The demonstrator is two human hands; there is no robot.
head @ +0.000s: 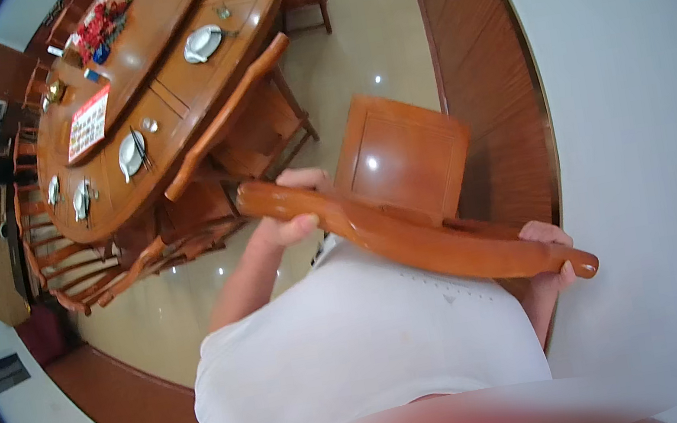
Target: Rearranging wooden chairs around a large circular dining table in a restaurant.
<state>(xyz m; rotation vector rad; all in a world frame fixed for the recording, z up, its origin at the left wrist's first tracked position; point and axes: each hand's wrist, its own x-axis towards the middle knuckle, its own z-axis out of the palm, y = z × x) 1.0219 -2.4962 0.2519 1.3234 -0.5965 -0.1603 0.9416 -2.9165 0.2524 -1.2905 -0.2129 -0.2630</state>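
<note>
A wooden chair with a curved, polished top rail is right in front of me, its square seat beyond the rail. My left hand is closed around the rail near its left end, thumb on the near side. Near the other end my right hand grips the same rail. Most of the chair's back and legs are hidden below the rail.
A large round wooden table stands at the left, with plates, glasses, chopsticks, a printed sheet and red flowers. Other wooden chairs surround it. Close on the right are wood panelling and a white wall.
</note>
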